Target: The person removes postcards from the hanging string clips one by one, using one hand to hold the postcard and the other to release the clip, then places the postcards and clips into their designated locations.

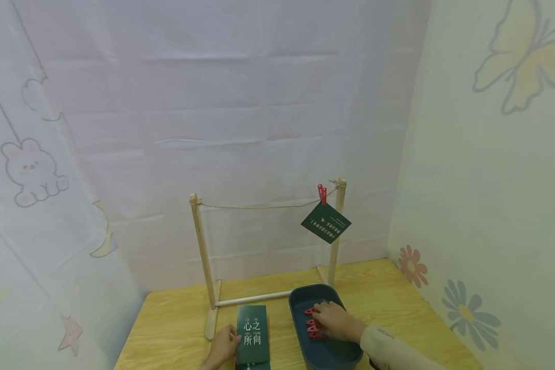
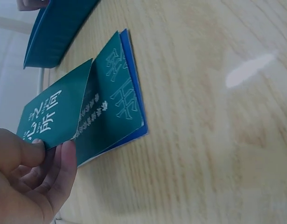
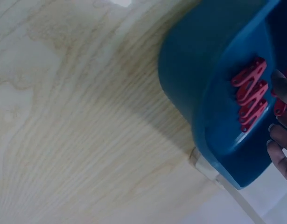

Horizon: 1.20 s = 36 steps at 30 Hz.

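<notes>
My left hand [image 1: 224, 345] pinches the edge of a dark green card [image 1: 252, 329] with white lettering. In the left wrist view this card is lifted at an angle over another green card [image 2: 119, 105], which lies on a blue-edged one on the table. My right hand [image 1: 336, 320] reaches into a dark blue plastic bin [image 1: 321, 355]. Its thumb and fingers pinch a red clothespin [image 3: 280, 107], partly hidden by the fingers. Several other red clothespins [image 3: 251, 73] lie in a row on the bin floor beside it.
Behind the hands stands a wooden frame [image 1: 203, 252] with a string [image 1: 259, 206] tied across its top. A green card [image 1: 326, 223] hangs by one corner from a red clothespin [image 1: 322, 194] near the right post. Fabric walls [image 1: 259, 128] surround the wooden table [image 1: 166, 318].
</notes>
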Available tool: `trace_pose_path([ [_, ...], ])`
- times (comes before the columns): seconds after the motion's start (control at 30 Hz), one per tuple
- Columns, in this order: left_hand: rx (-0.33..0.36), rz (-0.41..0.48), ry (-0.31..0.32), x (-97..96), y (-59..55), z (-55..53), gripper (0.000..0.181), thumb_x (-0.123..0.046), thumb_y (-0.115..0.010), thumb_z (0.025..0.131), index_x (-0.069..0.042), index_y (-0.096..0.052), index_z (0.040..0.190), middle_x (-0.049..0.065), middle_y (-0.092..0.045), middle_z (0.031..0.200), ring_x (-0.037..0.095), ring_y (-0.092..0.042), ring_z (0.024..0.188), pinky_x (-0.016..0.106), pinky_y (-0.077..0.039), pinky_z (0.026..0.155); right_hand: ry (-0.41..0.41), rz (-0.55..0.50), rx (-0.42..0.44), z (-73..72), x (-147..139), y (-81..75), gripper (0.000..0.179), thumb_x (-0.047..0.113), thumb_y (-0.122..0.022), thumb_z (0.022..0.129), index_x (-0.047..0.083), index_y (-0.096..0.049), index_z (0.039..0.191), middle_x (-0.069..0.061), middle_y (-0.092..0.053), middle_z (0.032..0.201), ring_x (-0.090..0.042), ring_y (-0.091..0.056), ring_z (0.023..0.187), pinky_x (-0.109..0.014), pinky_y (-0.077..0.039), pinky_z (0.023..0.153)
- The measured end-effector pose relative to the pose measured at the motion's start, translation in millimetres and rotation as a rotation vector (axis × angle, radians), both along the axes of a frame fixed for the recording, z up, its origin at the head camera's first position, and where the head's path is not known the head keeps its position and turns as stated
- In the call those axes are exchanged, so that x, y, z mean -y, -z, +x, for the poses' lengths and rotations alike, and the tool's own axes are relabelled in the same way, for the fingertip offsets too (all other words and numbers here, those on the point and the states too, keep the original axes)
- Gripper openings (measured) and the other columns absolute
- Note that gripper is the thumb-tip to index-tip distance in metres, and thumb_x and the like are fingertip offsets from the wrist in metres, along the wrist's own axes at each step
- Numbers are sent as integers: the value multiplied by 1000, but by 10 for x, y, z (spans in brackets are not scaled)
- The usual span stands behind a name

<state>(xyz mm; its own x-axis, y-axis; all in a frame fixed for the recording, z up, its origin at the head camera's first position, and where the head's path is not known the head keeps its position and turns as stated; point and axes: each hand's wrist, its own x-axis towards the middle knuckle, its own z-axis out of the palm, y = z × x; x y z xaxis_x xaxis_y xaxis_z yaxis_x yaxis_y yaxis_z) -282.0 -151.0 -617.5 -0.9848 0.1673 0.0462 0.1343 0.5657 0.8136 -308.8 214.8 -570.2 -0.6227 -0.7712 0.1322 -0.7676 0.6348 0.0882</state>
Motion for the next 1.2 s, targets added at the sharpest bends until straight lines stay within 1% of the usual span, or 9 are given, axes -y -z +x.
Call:
trace_pose_path([
  [0.13, 2, -23, 29, 32, 39, 43, 11, 1, -62, 92, 1, -55, 83, 3, -58, 66, 10, -58, 50, 22, -47, 45, -12, 2, 38, 22, -13, 67, 24, 26, -84, 79, 20, -61, 83, 11, -47, 84, -3, -47, 71, -23, -37, 60],
  [0.27, 30, -23, 58, 66, 77, 86, 13, 2, -62, 91, -1, -54, 82, 3, -58, 65, 10, -58, 51, 23, -49, 45, -3, 11, 92, 63, -17, 117, 21, 21, -82, 80, 21, -61, 84, 10, -51, 88, -4, -50, 76, -26, -44, 65],
  [0.37, 88, -2, 52, 75, 91, 112, 12, 2, -62, 92, -1, -54, 83, 3, -57, 63, 10, -58, 49, 24, -51, 44, 30, 24, 145, 89, -15, 149, 22, 18, -81, 80, 21, -60, 85, 9, -53, 92, -5, -52, 79, -31, -48, 69],
  [0.47, 146, 5, 35, 72, 86, 127, 10, 1, -62, 93, 1, -55, 86, 3, -57, 66, 10, -57, 51, 26, -53, 47, 68, 53, 177, 103, -9, 182, 23, 21, -81, 80, 22, -59, 85, 10, -53, 91, -4, -52, 79, -31, -47, 69],
  [0.63, 232, 20, 9, 78, 68, 131, 7, 1, -62, 94, 5, -57, 92, 5, -58, 71, 13, -59, 56, 28, -56, 52, 83, 85, 167, 122, 3, 227, 21, 27, -81, 80, 21, -63, 90, 11, -53, 91, -4, -52, 79, -28, -45, 67],
  [0.8, 252, 36, -13, 93, 103, 121, 10, 2, -64, 90, 6, -57, 96, 6, -57, 74, 14, -60, 59, 29, -56, 54, 84, 122, 150, 120, -3, 298, 26, 30, -83, 79, 21, -67, 97, 9, -58, 99, -7, -56, 86, -31, -49, 70],
  [0.97, 312, 18, -41, 86, 79, 92, 14, 3, -66, 89, 7, -57, 100, 6, -58, 77, 15, -61, 64, 28, -56, 58, 80, 139, 129, 89, -33, 377, 27, 33, -83, 79, 21, -69, 98, 7, -60, 102, -8, -59, 89, -32, -51, 72],
  [1.1, 317, -16, -40, 85, 64, 87, 17, 3, -68, 88, 10, -57, 100, 7, -60, 78, 16, -63, 65, 30, -56, 60, 91, 138, 132, 75, -47, 407, 28, 34, -83, 79, 21, -70, 99, 7, -61, 104, -9, -59, 90, -34, -52, 73],
  [1.2, 284, -46, -44, 93, 69, 88, 19, 3, -69, 87, 10, -58, 100, 7, -60, 80, 18, -63, 69, 33, -55, 63, 100, 137, 148, 81, -51, 391, 29, 33, -84, 79, 20, -70, 101, 7, -61, 105, -9, -59, 91, -34, -52, 74],
])
